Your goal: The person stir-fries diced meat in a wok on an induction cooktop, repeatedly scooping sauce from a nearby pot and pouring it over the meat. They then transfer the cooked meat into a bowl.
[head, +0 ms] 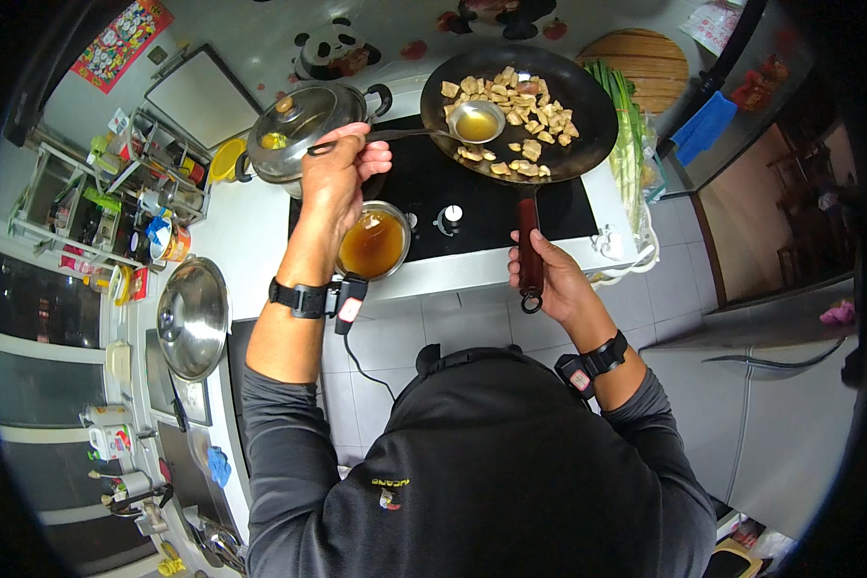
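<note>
My left hand (343, 170) grips the handle of a metal ladle (477, 123), whose bowl holds yellowish liquid over the near left part of a dark wok (585, 144). Browned meat pieces (513, 97) lie in the wok, mostly on its far side, with some nearer the handle. Around the wok's reddish-brown handle (529, 246) my right hand (549, 274) is closed; the wok looks tilted. Below my left hand, a steel bowl of brown liquid (372, 242) rests at the counter's front edge, partly covered by the wrist.
A lidded pot (307, 130) stands on the black cooktop (469, 209) at the left. Green onions (625, 144) and a round wooden board (639, 68) are right of the wok. A large steel lid or bowl (193, 318) and a spice rack (79, 209) occupy the left counter.
</note>
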Action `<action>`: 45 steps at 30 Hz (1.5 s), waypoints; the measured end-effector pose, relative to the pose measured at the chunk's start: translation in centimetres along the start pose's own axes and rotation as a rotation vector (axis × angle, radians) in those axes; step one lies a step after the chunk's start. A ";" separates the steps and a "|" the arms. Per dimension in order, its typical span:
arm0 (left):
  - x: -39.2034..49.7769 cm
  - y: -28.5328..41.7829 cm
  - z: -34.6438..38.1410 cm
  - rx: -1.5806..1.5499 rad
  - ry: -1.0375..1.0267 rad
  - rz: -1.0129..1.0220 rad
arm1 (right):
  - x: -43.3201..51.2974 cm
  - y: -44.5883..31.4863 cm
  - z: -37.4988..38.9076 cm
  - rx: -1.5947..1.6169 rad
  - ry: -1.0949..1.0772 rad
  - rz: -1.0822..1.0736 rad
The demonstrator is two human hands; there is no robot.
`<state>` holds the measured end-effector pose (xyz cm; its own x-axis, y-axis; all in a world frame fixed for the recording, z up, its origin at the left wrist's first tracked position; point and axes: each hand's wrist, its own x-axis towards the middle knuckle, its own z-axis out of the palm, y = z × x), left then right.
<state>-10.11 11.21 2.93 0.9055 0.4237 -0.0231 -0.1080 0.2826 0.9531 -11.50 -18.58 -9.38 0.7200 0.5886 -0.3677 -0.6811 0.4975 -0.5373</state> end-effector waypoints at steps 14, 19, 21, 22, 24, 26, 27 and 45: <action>-9.5 3.2 -11.9 0.072 0.222 0.072 | 0.1 -0.3 -0.2 -0.090 0.013 -0.004; -12.3 1.0 -14.5 0.153 0.331 0.007 | 0.1 -0.4 -0.1 -0.099 0.019 0.001; -13.3 -0.1 -15.0 0.188 0.335 0.007 | 0.1 -0.4 0.0 -0.084 0.016 0.010; -13.8 -0.6 -15.2 0.228 0.340 0.010 | 0.0 -0.4 0.0 -0.091 0.017 0.008; -14.6 -1.8 -15.4 0.288 0.332 0.024 | 0.0 -0.4 0.1 -0.107 0.033 0.006; -15.2 -2.8 -15.6 0.379 0.311 0.046 | 0.1 -0.5 0.2 -0.091 0.035 0.016; -15.5 -3.3 -15.6 0.433 0.289 0.073 | 0.1 -0.5 0.2 -0.088 0.045 0.018; -19.5 -3.5 -13.7 1.292 -0.086 0.751 | 0.1 -0.7 0.2 -0.042 -0.022 0.039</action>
<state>-33.04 13.77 -4.13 0.8308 0.0573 0.5536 -0.1607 -0.9276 0.3373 -11.01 -18.74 -8.89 0.6899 0.6210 -0.3720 -0.7018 0.4475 -0.5543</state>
